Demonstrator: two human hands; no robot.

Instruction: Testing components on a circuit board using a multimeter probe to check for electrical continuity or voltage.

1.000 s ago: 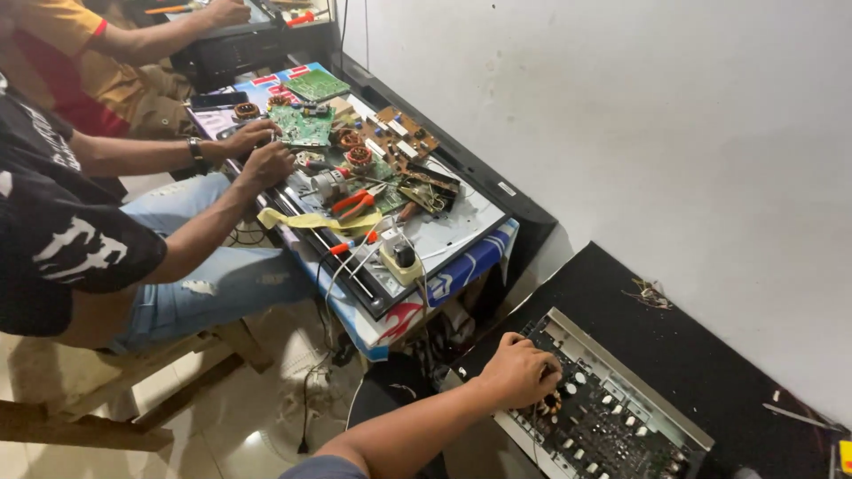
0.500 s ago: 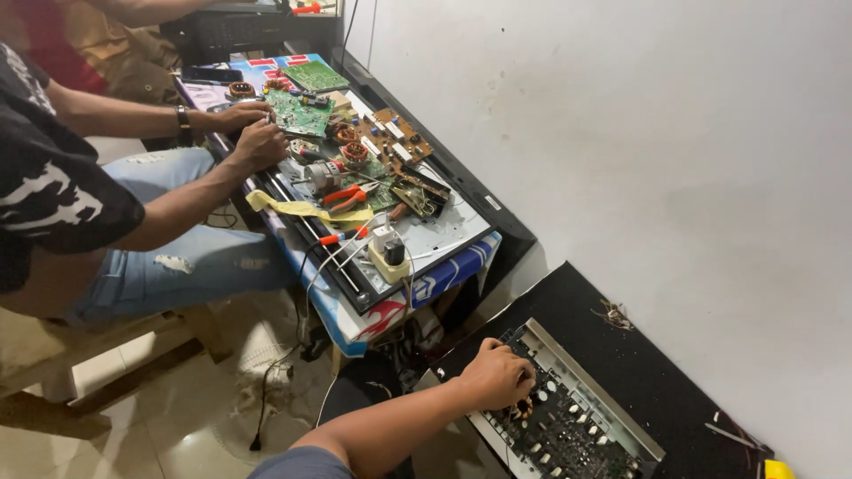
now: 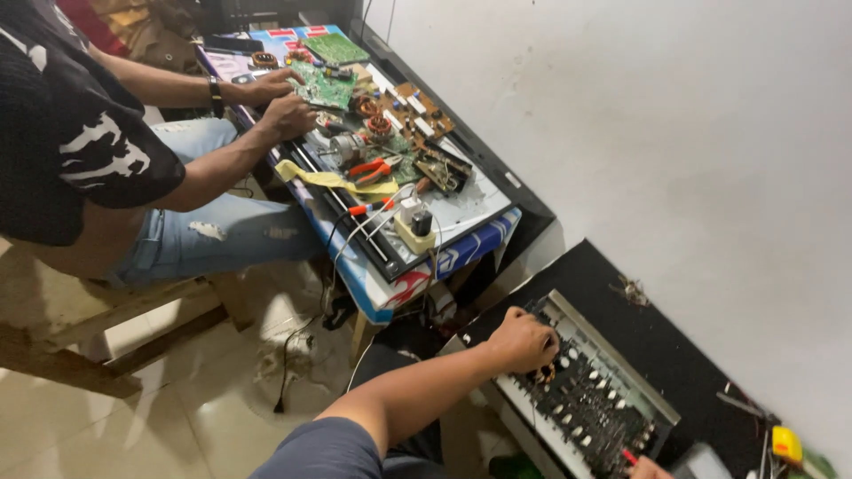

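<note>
Dark, component-crowded circuit board, perhaps metal-framed

The left hand rests closed on the open amplifier chassis, beside a cluttered worktable.

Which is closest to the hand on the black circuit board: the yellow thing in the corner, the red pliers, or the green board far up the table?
From the left hand, in the head view:
1. Yellow thing, lower right corner.
2. Red pliers, mid-table.
3. Green board, table's far end.
</note>
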